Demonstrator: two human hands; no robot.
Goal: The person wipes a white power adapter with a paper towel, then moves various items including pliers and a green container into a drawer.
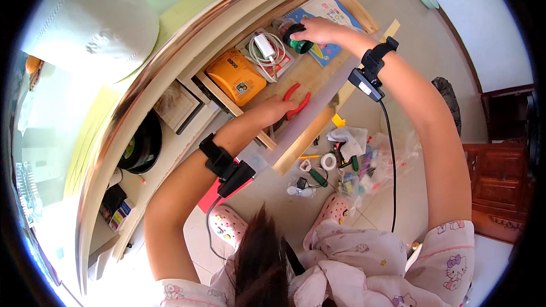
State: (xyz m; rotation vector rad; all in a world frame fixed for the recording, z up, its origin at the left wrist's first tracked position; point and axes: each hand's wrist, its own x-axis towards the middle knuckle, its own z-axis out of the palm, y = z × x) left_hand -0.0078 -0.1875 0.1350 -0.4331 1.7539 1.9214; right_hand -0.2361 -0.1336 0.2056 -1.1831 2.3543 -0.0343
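Observation:
An open wooden drawer [341, 74] lies before me. Inside it, my left hand [279, 109] grips a pair of pliers [303, 104] near the jaws, and the red handles point away from my palm. Over the drawer's far end, my right hand [318, 30] holds a green and black cylindrical object [300, 44], whose exact kind I cannot tell. A spiral-bound booklet [337, 10] with a blue edge lies beneath that hand. Between the hands are an orange pouch or box [236, 77] and a white charger with a coiled cable [265, 47].
Beneath the drawer, the floor holds a white tape roll [328, 161], a green-handled tool [318, 177], a white cloth [349, 140] and crumpled plastic bags [392, 162]. A glossy tabletop edge [179, 38] curves along the left, above a shelf with a black round container [145, 145].

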